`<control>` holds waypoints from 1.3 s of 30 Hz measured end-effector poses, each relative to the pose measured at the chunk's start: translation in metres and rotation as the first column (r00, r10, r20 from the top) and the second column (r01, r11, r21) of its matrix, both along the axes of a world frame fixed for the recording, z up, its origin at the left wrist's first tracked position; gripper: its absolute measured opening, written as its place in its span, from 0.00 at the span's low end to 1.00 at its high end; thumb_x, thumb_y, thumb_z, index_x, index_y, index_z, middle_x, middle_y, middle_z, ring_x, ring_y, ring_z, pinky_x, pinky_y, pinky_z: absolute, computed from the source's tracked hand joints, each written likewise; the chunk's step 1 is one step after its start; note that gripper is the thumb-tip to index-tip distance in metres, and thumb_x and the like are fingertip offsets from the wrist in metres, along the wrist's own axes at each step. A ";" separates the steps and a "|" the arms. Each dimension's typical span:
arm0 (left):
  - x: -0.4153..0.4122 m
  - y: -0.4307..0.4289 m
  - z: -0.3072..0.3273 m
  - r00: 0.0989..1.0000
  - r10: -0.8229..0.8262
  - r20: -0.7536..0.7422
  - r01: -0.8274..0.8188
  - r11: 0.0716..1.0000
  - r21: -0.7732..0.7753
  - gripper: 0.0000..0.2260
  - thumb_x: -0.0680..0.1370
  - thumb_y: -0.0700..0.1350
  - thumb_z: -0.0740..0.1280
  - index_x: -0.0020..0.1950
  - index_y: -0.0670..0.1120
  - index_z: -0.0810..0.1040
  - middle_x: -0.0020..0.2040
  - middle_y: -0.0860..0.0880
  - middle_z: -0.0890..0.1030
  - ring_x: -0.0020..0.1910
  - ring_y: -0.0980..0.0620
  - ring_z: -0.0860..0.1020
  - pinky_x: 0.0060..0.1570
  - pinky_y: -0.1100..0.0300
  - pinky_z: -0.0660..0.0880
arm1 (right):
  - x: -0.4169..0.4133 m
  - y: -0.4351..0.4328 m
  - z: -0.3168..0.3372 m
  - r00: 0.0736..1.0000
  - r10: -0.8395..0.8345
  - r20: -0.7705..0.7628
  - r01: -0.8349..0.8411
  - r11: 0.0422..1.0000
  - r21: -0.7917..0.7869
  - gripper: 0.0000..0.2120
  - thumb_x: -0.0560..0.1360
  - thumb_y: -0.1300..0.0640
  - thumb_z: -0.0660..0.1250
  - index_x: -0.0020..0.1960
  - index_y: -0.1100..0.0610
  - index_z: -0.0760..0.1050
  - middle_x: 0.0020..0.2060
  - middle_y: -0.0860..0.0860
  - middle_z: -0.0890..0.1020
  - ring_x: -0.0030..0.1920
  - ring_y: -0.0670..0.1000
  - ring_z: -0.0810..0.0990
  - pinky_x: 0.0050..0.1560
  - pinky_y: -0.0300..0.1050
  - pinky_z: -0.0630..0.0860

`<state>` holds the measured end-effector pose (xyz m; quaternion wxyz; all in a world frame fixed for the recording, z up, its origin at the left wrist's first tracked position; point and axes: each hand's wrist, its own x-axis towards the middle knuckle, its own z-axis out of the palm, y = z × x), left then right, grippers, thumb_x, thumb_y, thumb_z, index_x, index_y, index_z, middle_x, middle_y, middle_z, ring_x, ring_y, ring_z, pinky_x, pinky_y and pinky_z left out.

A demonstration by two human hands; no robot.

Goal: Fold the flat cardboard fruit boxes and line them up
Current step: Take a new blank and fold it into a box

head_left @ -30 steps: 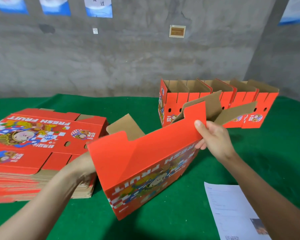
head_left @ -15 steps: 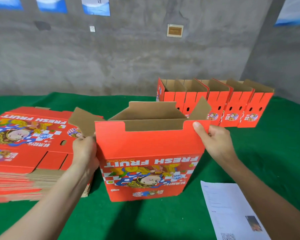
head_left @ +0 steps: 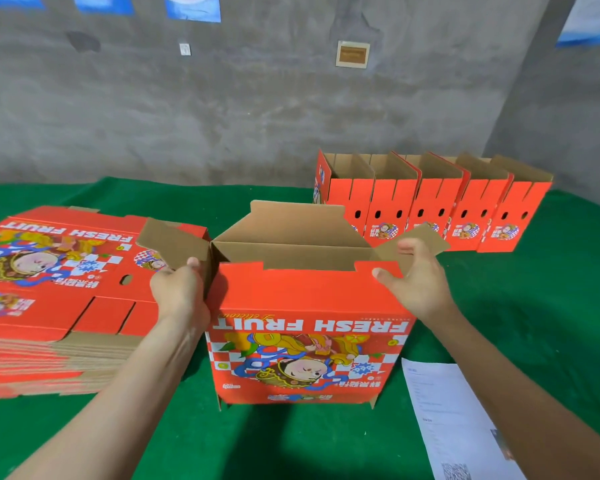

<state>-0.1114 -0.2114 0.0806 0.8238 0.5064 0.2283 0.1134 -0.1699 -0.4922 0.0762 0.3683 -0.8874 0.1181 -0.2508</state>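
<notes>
Two spots are hard to read. The fingertips of the left hand [head_left: 181, 292] drop out of sight behind the left end of the fruit box [head_left: 305, 327]. The stack of flat boxes [head_left: 49, 289] runs off the left frame edge. The sheet of paper [head_left: 447, 410], lower right, is cut by the bottom edge, and its print is too small to make out. Posters [head_left: 193, 6] on the concrete wall are cropped at the top.

Left hand: wrapped round the box's left end wall, just below the left side flap [head_left: 167, 242], back of hand to the camera, forearm rising from lower left.
Right hand [head_left: 416, 282]: grips the top right corner, thumb flat on the red front panel, fingers behind on the right side flap [head_left: 433, 242].

The fruit box stands upright on the green counter [head_left: 291, 445], centre, between stack and paper. It is opened into a rectangle, top flaps up, with a bare brown inside. The front is red, with "FRESH FRUIT" and a cartoon figure printed upside down.

A row of folded boxes [head_left: 430, 202], five in all, stands at back right. They touch side by side, tops open, red ends with punched holes.
</notes>
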 end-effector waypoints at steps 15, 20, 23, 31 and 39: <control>0.005 0.008 -0.008 0.944 -0.308 0.119 0.180 0.782 0.597 0.14 0.71 0.26 0.59 0.36 0.43 0.75 0.32 0.44 0.77 0.33 0.45 0.76 0.31 0.57 0.74 | 0.018 0.017 0.040 0.900 -0.124 -0.419 -0.313 0.486 -0.816 0.32 0.71 0.45 0.65 0.73 0.41 0.60 0.75 0.49 0.58 0.75 0.63 0.46 0.69 0.70 0.35; 0.004 0.009 -0.007 0.849 -0.463 0.257 0.088 0.602 0.794 0.25 0.68 0.23 0.62 0.60 0.44 0.74 0.56 0.46 0.79 0.56 0.49 0.77 0.57 0.60 0.74 | 0.030 0.021 0.049 0.836 -0.154 -0.527 -0.425 0.427 -0.798 0.41 0.72 0.53 0.66 0.77 0.47 0.47 0.78 0.49 0.44 0.76 0.62 0.37 0.67 0.71 0.33; 0.000 0.011 -0.013 0.771 -0.605 0.197 0.140 0.463 0.875 0.20 0.71 0.28 0.67 0.58 0.45 0.77 0.62 0.50 0.75 0.63 0.52 0.72 0.62 0.66 0.66 | 0.031 0.020 0.051 0.824 -0.143 -0.548 -0.436 0.458 -0.775 0.42 0.71 0.55 0.67 0.77 0.49 0.46 0.77 0.51 0.40 0.76 0.61 0.37 0.70 0.69 0.35; 0.018 0.014 0.015 0.755 -0.651 -0.072 0.242 0.175 0.954 0.06 0.75 0.38 0.70 0.49 0.47 0.83 0.56 0.46 0.76 0.55 0.54 0.74 0.54 0.70 0.65 | 0.027 0.023 0.047 0.840 -0.069 -0.538 -0.450 0.464 -0.763 0.43 0.71 0.59 0.65 0.78 0.52 0.44 0.77 0.54 0.40 0.76 0.58 0.34 0.73 0.58 0.33; 0.060 -0.017 0.028 0.660 -0.637 -0.398 0.393 -0.159 0.906 0.35 0.73 0.47 0.69 0.76 0.59 0.57 0.77 0.47 0.49 0.76 0.44 0.51 0.74 0.47 0.54 | 0.020 0.016 0.036 0.872 0.163 -0.462 -0.475 0.516 -0.713 0.39 0.72 0.65 0.60 0.78 0.52 0.48 0.78 0.48 0.49 0.77 0.52 0.36 0.73 0.53 0.31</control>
